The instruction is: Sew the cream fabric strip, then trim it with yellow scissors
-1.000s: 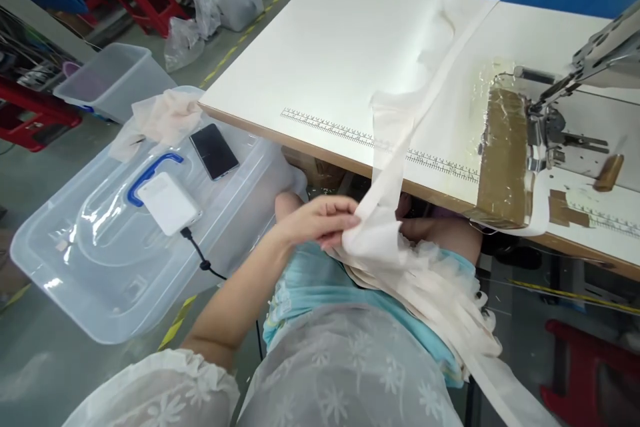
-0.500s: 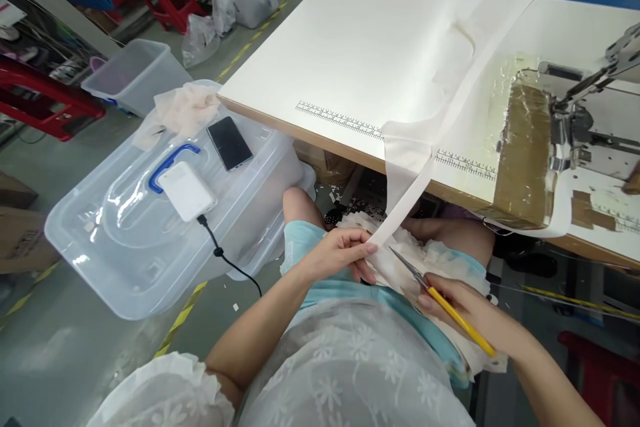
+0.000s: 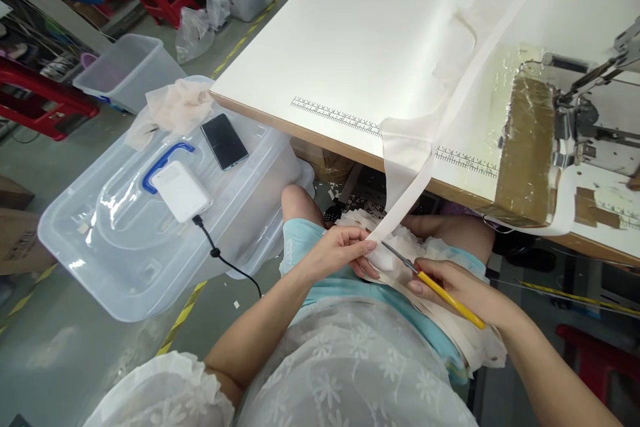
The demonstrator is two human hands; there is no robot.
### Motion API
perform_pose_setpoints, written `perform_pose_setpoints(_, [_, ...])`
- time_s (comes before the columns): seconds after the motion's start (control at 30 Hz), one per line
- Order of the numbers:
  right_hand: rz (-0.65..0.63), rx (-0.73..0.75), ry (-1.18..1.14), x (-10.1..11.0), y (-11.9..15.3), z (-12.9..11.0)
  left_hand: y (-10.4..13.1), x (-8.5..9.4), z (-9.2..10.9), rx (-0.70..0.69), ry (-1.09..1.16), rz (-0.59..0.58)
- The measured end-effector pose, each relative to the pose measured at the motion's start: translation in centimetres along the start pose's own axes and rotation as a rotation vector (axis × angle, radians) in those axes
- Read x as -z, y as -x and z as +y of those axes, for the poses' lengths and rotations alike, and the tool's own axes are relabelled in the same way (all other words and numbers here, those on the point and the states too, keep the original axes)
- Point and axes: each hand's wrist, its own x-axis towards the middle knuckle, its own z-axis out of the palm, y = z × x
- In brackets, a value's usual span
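Observation:
My left hand [image 3: 350, 250] pinches the lower end of a pale fabric strip [image 3: 405, 197], which runs down over the table's front edge. In my right hand [image 3: 445, 287] is a pair of scissors with yellow handles [image 3: 453, 300]; the blades point left, their tips close to my left fingertips and the strip's end. Whether the blades are parted is too small to tell. Ruffled pale fabric [image 3: 480, 350] lies on my lap beneath both hands. More of the thin fabric [image 3: 407, 143] rests on the table and hangs over its edge.
A white table [image 3: 340, 33] with printed rulers carries a sewing machine [image 3: 585, 113] at right. To the left, a lidded plastic box [image 3: 125, 267] holds up a phone [image 3: 225, 141], a white power bank with a cable [image 3: 181, 191] and crumpled fabric [image 3: 180, 105]. Red stools stand beyond.
My right hand and the scissors have moved left and slightly up, bringing the tips closer to my left fingers. My left hand keeps its hold on the strip. The view has shifted slightly.

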Motion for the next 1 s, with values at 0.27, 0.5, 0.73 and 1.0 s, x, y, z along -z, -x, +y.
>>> perform_pose_setpoints(0.27, [0.128, -0.036, 0.295, -0.6, 0.2, -0.3, -0.2, -0.2, -0.4, -0.015, -0.007, 0.009])
perform_pose_setpoints(0.5, [0.168, -0.068, 0.316, -0.7, 0.1, -0.4, -0.3, -0.1, -0.2, -0.011, -0.002, 0.003])
perform_pose_setpoints(0.73, [0.195, -0.072, 0.326, -1.1, 0.1, -0.1, -0.5, 0.1, -0.7, -0.013, 0.025, -0.005])
perform_pose_setpoints(1.0, [0.263, -0.06, 0.383, -0.8, -0.6, -1.1, -0.6, -0.4, -0.5, 0.004, -0.015, -0.027])
